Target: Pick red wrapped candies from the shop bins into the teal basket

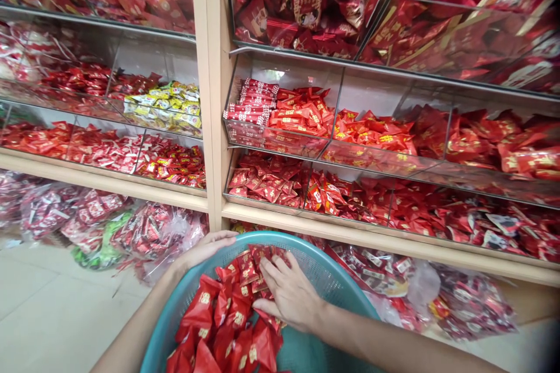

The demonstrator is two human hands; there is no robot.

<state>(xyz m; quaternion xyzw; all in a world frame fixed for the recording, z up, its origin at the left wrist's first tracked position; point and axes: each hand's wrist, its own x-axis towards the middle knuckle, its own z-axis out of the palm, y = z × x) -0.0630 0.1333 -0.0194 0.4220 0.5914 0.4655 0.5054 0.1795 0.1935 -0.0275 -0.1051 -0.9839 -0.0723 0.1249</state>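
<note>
Basket: a big round blue-green plastic basket (317, 268) is nearest, at the bottom middle. Its sides have lots of tiny holes.
Red packets: shiny red packets (203, 309) with gold marks lie in a messy heap inside the basket, mostly on the left and in the middle. A bare bit of the basket's bottom shows on the near right.
Right hand: the right hand (291, 294) reaches in from the right and lies on top of the heap. Its fingers are a bit spread, and its thumb sticks out to the left.
Small square packets: darker red square packets (248, 268) are at the far end of the heap, just beside the right hand's fingertips.
Left hand: the left hand (207, 249) lies over the far left rim, fingers close together and pointing right. I cannot tell how tightly it grips.
Floor: pale tiles (39, 309) show on the left.
Bags: see-through bags full of packets (52, 210) sit low under the shelves, left and right. A bright green bag (105, 245) is among the left ones.
Shelves: a pale wooden post (210, 99) stands between two sets of clear bins.
Left bins: red packets, with yellow packets (166, 105) near the post.
Right bins: red-and-white packets (251, 108) near the post, more red ones around, and bigger red bags (306, 6) up top.
</note>
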